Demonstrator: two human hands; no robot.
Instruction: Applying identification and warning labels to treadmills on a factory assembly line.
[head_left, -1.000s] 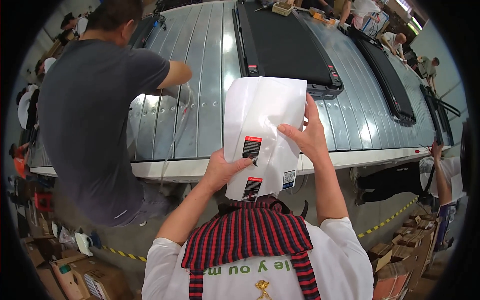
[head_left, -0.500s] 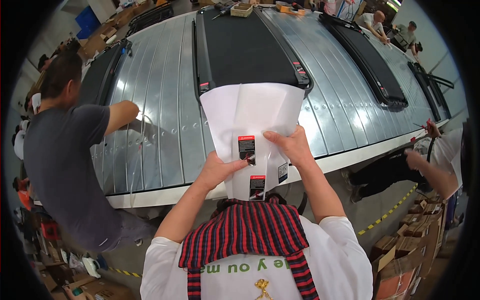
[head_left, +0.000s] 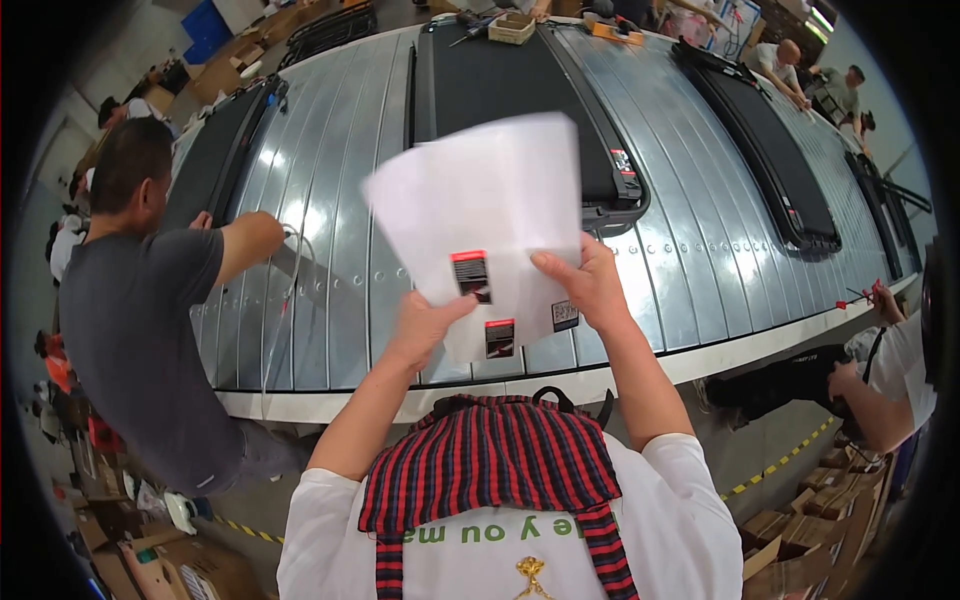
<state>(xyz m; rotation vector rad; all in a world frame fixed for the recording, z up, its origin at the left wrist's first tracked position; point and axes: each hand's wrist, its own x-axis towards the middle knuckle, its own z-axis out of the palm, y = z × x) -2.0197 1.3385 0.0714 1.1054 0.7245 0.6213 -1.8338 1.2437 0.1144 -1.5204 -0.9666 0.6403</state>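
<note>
Between my two hands is a large white sticker sheet (head_left: 480,190), tilted and slightly blurred, with its top reaching over the metal surface. Two red-and-black labels sit on it, one (head_left: 471,277) beside my left thumb and another (head_left: 499,338) lower down. A small black-and-white code label (head_left: 565,315) is near its right edge. My left hand (head_left: 428,325) grips the sheet's left side, thumb on top. My right hand (head_left: 588,283) pinches its right side, thumb on the front and fingers behind, out of sight. Beyond the sheet lies a long black panel (head_left: 505,90), partly covered by it.
The ribbed metal conveyor (head_left: 335,200) carries more black framed panels (head_left: 765,145). A person in a dark shirt (head_left: 150,320) works close on the left. Another person's arm (head_left: 870,400) is at the right. Cardboard boxes (head_left: 810,530) are stacked lower right. A beige basket (head_left: 511,28) stands at the far edge.
The sheet has tilted to the left and moved slightly up and away from my body, both hands still holding it. The view has shifted a little. The person at left has moved an arm.
</note>
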